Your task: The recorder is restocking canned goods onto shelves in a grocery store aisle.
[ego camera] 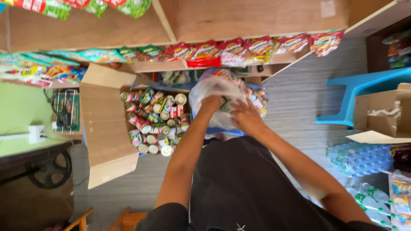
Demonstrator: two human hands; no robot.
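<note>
From my remote seat, the open cardboard box point(107, 128) sits left of the plastic bag point(214, 92), with tins point(156, 122) packed inside it. Both hands meet at the bag: left hand point(211, 104) beside right hand point(246, 117). Snack packets point(239, 49) hang along the shelf point(171, 66) beyond (farther from me). A stool point(359, 96) and bottled water pack point(359, 159) lie right.

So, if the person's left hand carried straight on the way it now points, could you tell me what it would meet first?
Probably the clear plastic bag of packets: the left hand already touches it. Beyond, seemingly, the shelf edge, though depth is unclear.
</note>
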